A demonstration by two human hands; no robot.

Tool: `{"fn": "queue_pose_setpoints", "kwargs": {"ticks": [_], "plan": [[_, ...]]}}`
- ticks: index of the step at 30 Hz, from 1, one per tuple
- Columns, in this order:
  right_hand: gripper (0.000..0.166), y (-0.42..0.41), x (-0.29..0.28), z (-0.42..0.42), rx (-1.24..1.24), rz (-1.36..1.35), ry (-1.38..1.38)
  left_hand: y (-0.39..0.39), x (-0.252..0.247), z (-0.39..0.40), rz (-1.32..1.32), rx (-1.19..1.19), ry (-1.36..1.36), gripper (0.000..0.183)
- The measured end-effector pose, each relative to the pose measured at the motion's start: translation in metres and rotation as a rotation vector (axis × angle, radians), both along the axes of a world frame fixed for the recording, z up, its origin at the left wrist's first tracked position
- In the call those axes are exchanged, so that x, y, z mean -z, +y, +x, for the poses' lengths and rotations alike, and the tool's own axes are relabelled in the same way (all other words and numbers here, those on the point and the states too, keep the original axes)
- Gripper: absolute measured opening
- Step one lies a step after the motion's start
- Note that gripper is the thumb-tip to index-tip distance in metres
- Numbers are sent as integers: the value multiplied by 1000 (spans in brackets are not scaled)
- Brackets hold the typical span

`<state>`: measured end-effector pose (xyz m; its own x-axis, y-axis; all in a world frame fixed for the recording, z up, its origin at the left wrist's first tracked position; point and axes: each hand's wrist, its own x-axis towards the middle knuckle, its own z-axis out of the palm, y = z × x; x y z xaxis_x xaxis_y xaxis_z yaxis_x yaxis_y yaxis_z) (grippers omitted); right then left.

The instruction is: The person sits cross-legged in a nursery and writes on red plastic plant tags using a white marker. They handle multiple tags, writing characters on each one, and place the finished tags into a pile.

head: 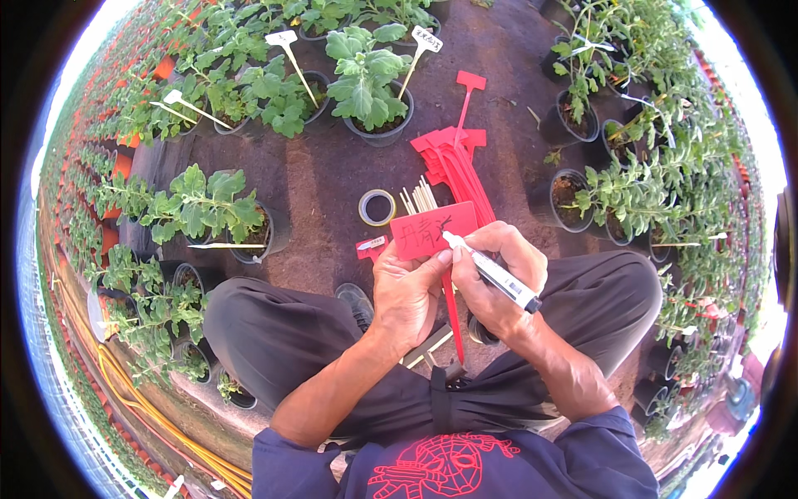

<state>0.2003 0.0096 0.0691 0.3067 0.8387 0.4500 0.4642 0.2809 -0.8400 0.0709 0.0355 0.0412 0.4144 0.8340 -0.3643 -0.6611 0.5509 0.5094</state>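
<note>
My left hand (408,293) grips a red plastic T-shaped plant label (411,227) by its lower edge, and the label's stake points down between my forearms. Dark handwriting stands on the label's face. In my right hand (499,274) is a white marker pen (495,274) with a black end, its tip against the right part of the label. Just beyond the label lie a bundle of thin wooden sticks (419,196) and a pile of red plant labels (458,168). A roll of tape (377,208) lies to their left. A small red tag (372,246) shows beside my left hand.
Potted leafy plants (371,81) stand ahead, some with white plant labels (427,39) bearing writing. More black pots (564,199) line the right side, and others (259,234) the left. A yellow hose (168,436) runs at lower left. Dark ground fabric (324,174) lies between the rows.
</note>
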Motion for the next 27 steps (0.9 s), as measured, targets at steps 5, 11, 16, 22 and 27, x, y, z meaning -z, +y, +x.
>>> {"fn": "queue_pose_setpoints", "kwargs": {"ticks": [5,11,16,22,27], "plan": [[16,-2,-2,1,81,-29,-3,1,-4,0,-9,2,0,29],[18,-3,-4,3,36,18,6,2,-3,0,23,-15,-17,28],[19,-2,-2,2,45,15,10,2,-3,-1,-1,-6,-14,32],[17,-2,-4,2,60,-24,8,1,-3,-1,2,-9,15,32],[16,-1,-3,2,64,-34,22,0,-2,0,9,-6,18,31]]}}
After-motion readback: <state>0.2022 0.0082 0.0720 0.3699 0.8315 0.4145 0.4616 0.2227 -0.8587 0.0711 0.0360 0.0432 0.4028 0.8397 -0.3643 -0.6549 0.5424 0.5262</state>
